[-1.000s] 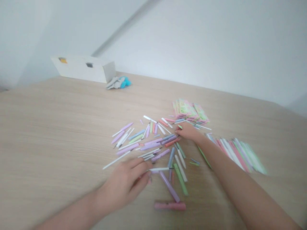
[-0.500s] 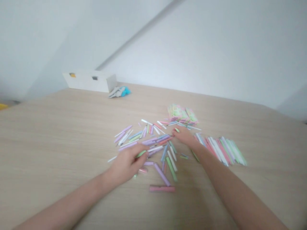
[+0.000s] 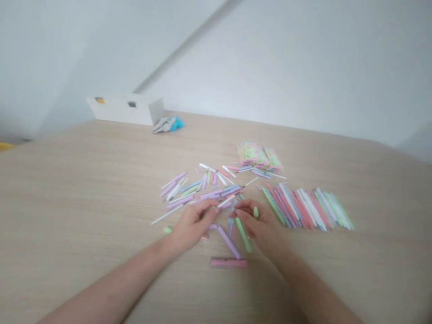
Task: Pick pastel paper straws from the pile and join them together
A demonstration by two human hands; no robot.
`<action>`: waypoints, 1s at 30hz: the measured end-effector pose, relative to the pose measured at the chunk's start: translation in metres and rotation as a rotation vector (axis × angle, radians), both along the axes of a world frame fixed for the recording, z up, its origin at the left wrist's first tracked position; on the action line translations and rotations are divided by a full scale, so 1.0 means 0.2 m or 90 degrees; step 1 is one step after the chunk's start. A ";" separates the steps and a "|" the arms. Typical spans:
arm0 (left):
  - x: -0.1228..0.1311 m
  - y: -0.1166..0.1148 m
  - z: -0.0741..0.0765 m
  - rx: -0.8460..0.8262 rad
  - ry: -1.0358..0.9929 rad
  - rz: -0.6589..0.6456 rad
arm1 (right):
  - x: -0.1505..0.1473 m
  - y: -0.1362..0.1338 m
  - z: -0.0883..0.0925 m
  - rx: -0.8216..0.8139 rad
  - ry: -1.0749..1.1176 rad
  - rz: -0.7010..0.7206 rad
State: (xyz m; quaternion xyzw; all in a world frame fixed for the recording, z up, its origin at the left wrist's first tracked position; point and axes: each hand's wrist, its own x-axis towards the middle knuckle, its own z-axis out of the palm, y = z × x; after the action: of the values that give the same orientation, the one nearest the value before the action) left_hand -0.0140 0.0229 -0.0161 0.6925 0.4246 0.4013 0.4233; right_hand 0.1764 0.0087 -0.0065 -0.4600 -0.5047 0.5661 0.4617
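Observation:
Pastel pens and pen parts lie scattered in a loose pile on the wooden table. My left hand [image 3: 192,225] is closed at the near edge of the pile, thumb and forefinger pinching the end of a slim white pen [image 3: 227,201]. A light green tip [image 3: 168,230] shows beside that hand; I cannot tell whether it is held. My right hand [image 3: 258,225] has curled fingers with a light green pen [image 3: 255,213] sticking up between them. Under its fingertips a green pen [image 3: 243,236] lies on the table. A purple pen [image 3: 228,242] and a pink pen [image 3: 229,263] rest nearer to me.
Right of my hands, a slanted row of pens [image 3: 305,208] lies side by side. Behind the pile sit stacked pink-and-green packets [image 3: 258,156]. Farther back left stand a white box [image 3: 121,111] and a grey-and-blue glove-like bundle [image 3: 168,124] against the wall.
My right hand has come back toward me from the far side of the pile, next to my left. My left hand has shifted slightly and now pinches a white pen.

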 end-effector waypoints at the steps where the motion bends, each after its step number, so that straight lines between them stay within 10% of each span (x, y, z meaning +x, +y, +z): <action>1: 0.00 -0.01 -0.01 -0.048 -0.020 -0.013 | -0.01 -0.01 -0.01 0.007 -0.019 -0.003; 30: 0.00 -0.03 -0.03 -0.045 0.015 -0.072 | -0.04 -0.11 -0.02 0.169 -0.330 -0.059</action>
State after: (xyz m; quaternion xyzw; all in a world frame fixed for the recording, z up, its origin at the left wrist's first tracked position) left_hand -0.0143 0.0164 -0.0222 0.7048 0.4036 0.3533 0.4643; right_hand 0.1682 -0.0138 -0.0106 -0.5476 -0.6538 0.3369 0.3989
